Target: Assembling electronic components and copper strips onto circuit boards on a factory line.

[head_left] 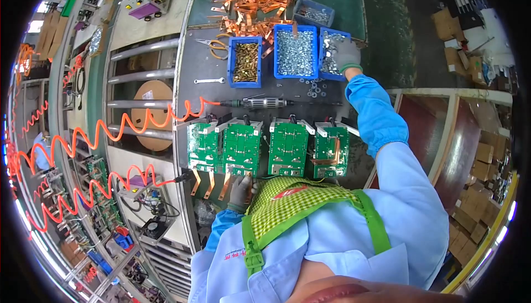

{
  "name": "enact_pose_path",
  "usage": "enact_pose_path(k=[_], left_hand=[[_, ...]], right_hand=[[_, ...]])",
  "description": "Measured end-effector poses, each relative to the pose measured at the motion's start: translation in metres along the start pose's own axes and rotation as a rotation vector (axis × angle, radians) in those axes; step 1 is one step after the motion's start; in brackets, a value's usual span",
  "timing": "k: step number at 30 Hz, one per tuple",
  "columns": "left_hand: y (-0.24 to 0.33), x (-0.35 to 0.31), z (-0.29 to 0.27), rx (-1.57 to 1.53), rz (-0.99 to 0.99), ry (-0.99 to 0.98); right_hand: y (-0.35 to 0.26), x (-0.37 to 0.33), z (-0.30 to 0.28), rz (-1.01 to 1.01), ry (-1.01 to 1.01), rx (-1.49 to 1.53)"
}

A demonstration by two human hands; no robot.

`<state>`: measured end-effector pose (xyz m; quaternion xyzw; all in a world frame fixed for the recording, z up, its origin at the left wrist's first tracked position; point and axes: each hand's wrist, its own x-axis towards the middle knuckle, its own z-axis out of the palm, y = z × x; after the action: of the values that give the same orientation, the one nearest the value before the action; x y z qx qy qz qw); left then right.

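My right hand (347,54), in a grey glove, reaches over the right-hand blue bin (327,76) of washers (331,48); its fingertips are too small to read. At the bench's front edge, my gloved left hand (241,190) is closed just below a green circuit board (241,147). A bit of copper colour shows beside its fingers, but what it holds is unclear. Left of it lie several bent copper strips (210,185). More boards stand in the row: one at the left (203,145), one right of centre (288,147), and one with copper on it (331,148).
Behind the boards lies a power screwdriver (264,103) on an orange coiled hose (113,132). Blue bins hold brass-coloured screws (246,62) and silvery hardware (296,51). A wrench (209,80), pliers (217,45) and a copper strip pile (257,4) lie beyond. Rollers (145,76) run left.
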<state>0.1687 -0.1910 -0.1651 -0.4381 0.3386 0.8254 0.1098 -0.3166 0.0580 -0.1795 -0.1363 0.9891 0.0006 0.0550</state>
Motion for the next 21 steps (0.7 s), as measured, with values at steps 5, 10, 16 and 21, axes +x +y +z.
enact_pose_path(k=[5,10,16,21], left_hand=[[-0.004,0.000,-0.008,-0.025,-0.008,-0.027],[0.001,-0.001,-0.016,-0.029,-0.085,-0.014],[0.003,-0.009,-0.004,-0.075,-0.066,0.028],[0.001,-0.007,-0.001,0.045,0.012,0.051]], right_hand=[[0.008,0.004,0.014,-0.097,0.050,0.019],[0.022,0.012,0.009,-0.083,0.142,0.439],[-0.038,0.010,-0.008,-0.403,-0.125,0.578],[-0.087,0.015,0.017,-0.668,-0.290,0.179]])
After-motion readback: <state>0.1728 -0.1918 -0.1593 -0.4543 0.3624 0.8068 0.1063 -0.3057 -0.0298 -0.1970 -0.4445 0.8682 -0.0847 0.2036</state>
